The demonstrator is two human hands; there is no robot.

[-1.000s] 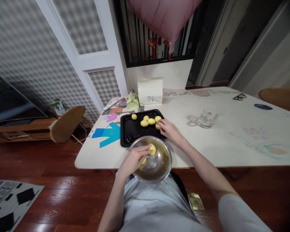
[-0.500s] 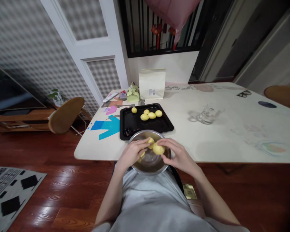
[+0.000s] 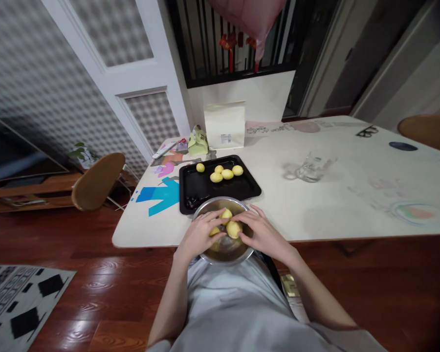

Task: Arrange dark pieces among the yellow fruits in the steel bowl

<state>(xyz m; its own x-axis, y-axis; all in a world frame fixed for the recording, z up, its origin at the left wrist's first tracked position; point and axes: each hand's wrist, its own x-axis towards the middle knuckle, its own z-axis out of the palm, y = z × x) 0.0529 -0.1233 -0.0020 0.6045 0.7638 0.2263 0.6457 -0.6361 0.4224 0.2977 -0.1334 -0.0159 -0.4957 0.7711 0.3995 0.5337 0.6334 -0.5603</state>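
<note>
A steel bowl [image 3: 225, 259] stands at the table's front edge, close against my body, with water and several yellow lemons in it. My right hand [image 3: 260, 232] grips one lemon [image 3: 233, 230] between thumb and fingers, low in the bowl. My left hand [image 3: 201, 232] reaches over the bowl's left side, fingers stretched out and thumb apart. Its fingertips lie against another lemon [image 3: 226, 215]. A third lemon [image 3: 214, 231] shows between its thumb and fingers, partly hidden; I cannot tell whether it is touched.
Behind the bowl lies a black baking tray [image 3: 194, 188] with several lemons [image 3: 216, 177]. Farther back stand a white paper bag [image 3: 225, 124] and a green packet [image 3: 198, 142]. A clear glass pitcher [image 3: 310, 171] is to the right, glasses [image 3: 367, 131] beyond it.
My right hand has lowered its lemon deeper into the bowl and slightly left. My left hand stays over the bowl's left side. The view has shifted slightly.
</note>
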